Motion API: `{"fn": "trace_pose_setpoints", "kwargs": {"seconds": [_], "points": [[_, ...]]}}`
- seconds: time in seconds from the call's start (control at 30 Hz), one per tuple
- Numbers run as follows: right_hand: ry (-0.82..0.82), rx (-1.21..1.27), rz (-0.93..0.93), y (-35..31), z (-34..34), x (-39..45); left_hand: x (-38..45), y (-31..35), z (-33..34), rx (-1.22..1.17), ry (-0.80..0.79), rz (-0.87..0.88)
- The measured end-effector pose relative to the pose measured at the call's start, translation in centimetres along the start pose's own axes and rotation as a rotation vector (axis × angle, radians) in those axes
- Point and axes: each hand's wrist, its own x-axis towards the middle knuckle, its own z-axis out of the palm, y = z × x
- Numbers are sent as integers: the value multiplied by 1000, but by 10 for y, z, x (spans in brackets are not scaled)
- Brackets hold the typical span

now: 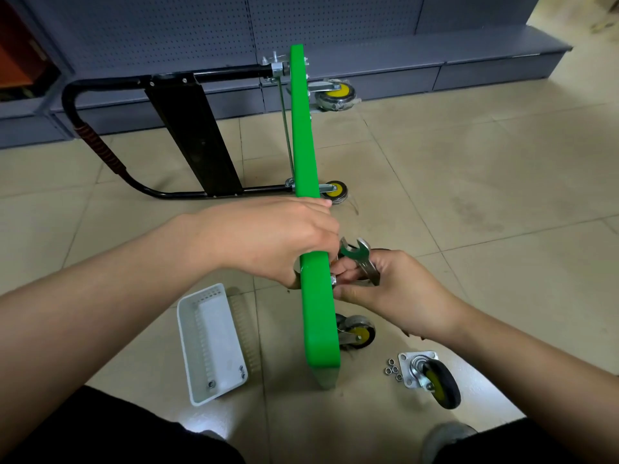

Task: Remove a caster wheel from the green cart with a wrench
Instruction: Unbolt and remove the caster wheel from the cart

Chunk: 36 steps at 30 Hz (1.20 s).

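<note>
A loose wheel (438, 383) lies nearest on the floor (469, 195), small nuts (392, 369) just beside its plate. The right hand (398, 293) holds a wrench (360, 257) in curled fingers and pinches a bolt (333, 280) on the green cart (308, 162). The left hand (274, 239) grips the cart's upper edge. A white basket (191, 329) lies left of the cart.

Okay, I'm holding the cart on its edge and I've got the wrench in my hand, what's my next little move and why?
Probably finish spinning the nut off with your right hand fingers: they already pinch it at the green cart edge, while the wrench sits idle in that palm. Your left hand steadies the deck. Then drop it with the loose nuts beside the removed wheel.
</note>
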Motion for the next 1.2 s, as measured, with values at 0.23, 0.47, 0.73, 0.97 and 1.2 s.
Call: {"fn": "trace_pose_setpoints", "kwargs": {"seconds": [0.23,0.47,0.73,0.97,1.2], "points": [[55,-42,-48,11,11,2,0,-1,-1,-14,-7,6],[25,492,380,-14,11,0,1,-1,-1,-14,-11,7],[9,316,374,-25,-3,3,-3,-1,1,-68,30,12],[84,216,231,-54,-22,7,-25,-3,-2,-45,162,-50],[10,260,136,-117,-3,38,-84,-10,-32,-111,337,-303]]}}
